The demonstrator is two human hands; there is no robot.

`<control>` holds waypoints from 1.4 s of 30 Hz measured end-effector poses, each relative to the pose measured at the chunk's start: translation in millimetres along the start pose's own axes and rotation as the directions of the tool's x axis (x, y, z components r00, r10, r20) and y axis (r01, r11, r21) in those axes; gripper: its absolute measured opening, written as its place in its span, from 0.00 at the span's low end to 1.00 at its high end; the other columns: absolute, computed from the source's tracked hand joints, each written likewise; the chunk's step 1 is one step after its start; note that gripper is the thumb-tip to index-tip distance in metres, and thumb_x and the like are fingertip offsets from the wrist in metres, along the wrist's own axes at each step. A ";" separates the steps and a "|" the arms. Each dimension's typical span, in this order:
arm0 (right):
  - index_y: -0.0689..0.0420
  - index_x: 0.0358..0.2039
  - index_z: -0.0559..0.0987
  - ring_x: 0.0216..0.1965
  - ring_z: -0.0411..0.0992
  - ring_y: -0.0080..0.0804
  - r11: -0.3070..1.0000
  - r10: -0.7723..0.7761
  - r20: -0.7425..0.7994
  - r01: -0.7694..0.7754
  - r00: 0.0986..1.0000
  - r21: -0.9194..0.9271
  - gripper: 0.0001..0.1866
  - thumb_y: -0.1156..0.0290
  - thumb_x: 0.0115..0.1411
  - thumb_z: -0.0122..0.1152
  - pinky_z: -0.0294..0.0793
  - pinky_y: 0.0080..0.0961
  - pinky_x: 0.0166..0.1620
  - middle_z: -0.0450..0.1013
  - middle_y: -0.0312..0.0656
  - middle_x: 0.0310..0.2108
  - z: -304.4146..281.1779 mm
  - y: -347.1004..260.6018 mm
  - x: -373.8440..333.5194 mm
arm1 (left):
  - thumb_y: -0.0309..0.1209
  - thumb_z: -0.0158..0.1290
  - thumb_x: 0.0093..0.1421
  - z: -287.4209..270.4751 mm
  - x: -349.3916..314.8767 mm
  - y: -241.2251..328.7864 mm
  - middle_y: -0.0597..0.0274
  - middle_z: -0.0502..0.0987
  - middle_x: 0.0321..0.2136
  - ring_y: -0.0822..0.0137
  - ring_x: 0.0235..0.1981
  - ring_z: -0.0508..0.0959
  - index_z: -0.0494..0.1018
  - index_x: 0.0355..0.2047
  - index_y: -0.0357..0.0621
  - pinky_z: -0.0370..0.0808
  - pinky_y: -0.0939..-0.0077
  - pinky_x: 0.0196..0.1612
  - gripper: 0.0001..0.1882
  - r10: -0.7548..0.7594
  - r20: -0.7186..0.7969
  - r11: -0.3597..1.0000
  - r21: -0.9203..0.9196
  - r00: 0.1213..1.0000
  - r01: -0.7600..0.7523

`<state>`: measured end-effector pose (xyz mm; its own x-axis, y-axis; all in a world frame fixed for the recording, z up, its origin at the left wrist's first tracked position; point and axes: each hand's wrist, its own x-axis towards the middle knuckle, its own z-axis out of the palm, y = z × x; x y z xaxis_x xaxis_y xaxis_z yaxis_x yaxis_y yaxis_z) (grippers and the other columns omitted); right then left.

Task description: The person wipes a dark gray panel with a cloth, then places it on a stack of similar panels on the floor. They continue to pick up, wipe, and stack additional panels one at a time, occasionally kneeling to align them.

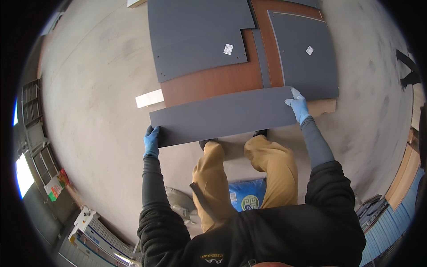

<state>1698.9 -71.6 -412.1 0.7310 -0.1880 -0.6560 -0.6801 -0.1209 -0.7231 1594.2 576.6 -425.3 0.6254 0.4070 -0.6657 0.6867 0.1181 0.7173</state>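
Note:
A long dark grey board (222, 116) spans the space in front of my legs, its right end a little farther from me than its left. My left hand (151, 141), in a blue glove, grips its left end. At the other end my right hand (299, 106), gloved in blue as well, has its thumb over the top face and its fingers round the edge. Just beyond lies a stack with a reddish-brown panel (209, 84) below a large grey panel (200, 40) with a notched corner. A second grey panel (307, 58) rests to the right. Both grey ones carry white labels.
A white strip (149, 99) juts out left of the stack, and brown cardboard (322, 107) shows at its near right. Behind my legs sit a blue bag (247, 194) and a pale sack (179, 203). A white-and-blue machine (100, 233) stands at lower left. Dark legs (407, 69) appear far right.

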 end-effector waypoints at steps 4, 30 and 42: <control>0.68 0.73 0.62 0.73 0.62 0.38 0.995 0.043 -0.072 -0.036 0.997 0.091 0.36 0.77 0.66 0.61 0.64 0.27 0.71 0.62 0.50 0.74 33.8 44.6 65.1 | 0.30 0.61 0.68 10.9 87.2 -31.1 0.62 0.82 0.52 0.70 0.50 0.79 0.76 0.61 0.34 0.75 0.74 0.56 0.23 0.067 0.016 0.998 0.008 0.998 -0.067; 0.65 0.66 0.72 0.54 0.78 0.37 0.955 -0.237 -0.181 0.195 0.954 -0.223 0.32 0.63 0.66 0.66 0.76 0.32 0.58 0.80 0.47 0.55 123.2 118.7 253.1 | 0.32 0.60 0.65 56.4 268.6 -97.7 0.58 0.84 0.37 0.67 0.38 0.80 0.82 0.46 0.31 0.77 0.71 0.46 0.16 0.264 -0.034 0.937 0.248 0.964 -0.248; 0.65 0.70 0.69 0.58 0.76 0.40 0.898 -0.262 -0.220 0.154 0.940 -0.413 0.36 0.61 0.66 0.67 0.74 0.32 0.62 0.78 0.51 0.58 129.1 119.8 235.7 | 0.35 0.59 0.65 33.1 254.4 -108.8 0.55 0.86 0.38 0.66 0.38 0.82 0.83 0.46 0.31 0.78 0.69 0.46 0.18 0.259 -0.007 0.879 0.416 0.966 -0.233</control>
<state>1797.0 -4.5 -681.3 0.8526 -0.3595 -0.3791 -0.5215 -0.5401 -0.6605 1690.9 637.3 -679.6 0.7794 0.4303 -0.4553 0.6120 -0.3679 0.7001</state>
